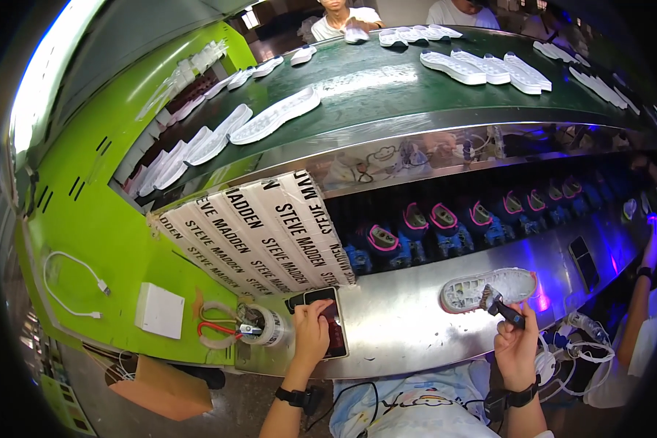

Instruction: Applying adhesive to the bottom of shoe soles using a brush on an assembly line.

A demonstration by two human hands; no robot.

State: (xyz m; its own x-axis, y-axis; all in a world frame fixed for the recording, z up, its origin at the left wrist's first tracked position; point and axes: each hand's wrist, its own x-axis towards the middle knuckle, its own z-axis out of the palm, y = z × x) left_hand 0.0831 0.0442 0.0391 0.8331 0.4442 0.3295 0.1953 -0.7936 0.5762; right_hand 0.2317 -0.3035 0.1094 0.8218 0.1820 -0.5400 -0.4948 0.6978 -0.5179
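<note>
A metal bench (394, 336) runs across the near side, its surface shiny and lightly marked. Behind it, a dark channel holds a row of blue shoes (382, 238) with pink edging, and beyond that a green belt (372, 84) carries white soles (277, 117). Two people in white sit or stand at the far side; at the right edge, a co-worker's hand (653, 241) shows under violet light. A lime-green panel (73, 219) fills the left, with a white box (160, 310) and a white cable (51, 270) on it. A printed board (263, 237) leans at the bench's left end, near a tub (272, 327) of tools. A grey sole (474, 288) lies flat on the bench, to the right of centre, just beyond and left of the right hand (517, 347), which pinches a brush (505, 312) whose head is over the sole. The left hand (312, 332), well left of the sole, lies over a black phone (336, 337), fingers bent and close together; whether it grips, I cannot tell.
</note>
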